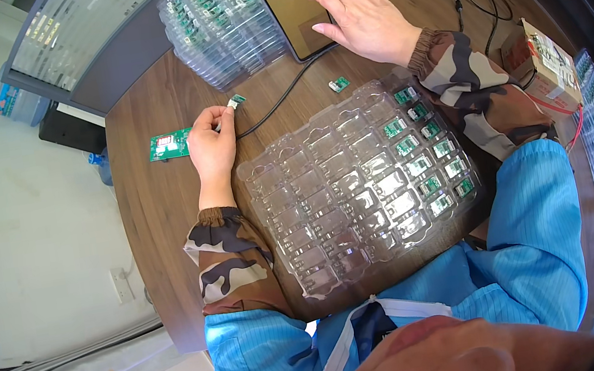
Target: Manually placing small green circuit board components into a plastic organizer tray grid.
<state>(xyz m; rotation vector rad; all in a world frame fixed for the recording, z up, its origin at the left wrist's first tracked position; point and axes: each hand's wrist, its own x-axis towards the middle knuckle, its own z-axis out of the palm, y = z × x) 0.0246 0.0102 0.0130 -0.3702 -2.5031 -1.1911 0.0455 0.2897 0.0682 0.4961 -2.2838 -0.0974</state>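
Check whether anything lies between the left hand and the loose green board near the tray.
Yes: the black cable runs across the desk between the left hand and the loose board. Besides the held board, nothing else shows.

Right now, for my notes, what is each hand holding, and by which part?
Left hand: a small green circuit board, by its near end. Right hand: nothing; it's open over the phone.

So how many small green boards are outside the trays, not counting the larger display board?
2: one small green board in the left hand, a second small board on the desk between the phone and the nearest tray. Others may be hidden.
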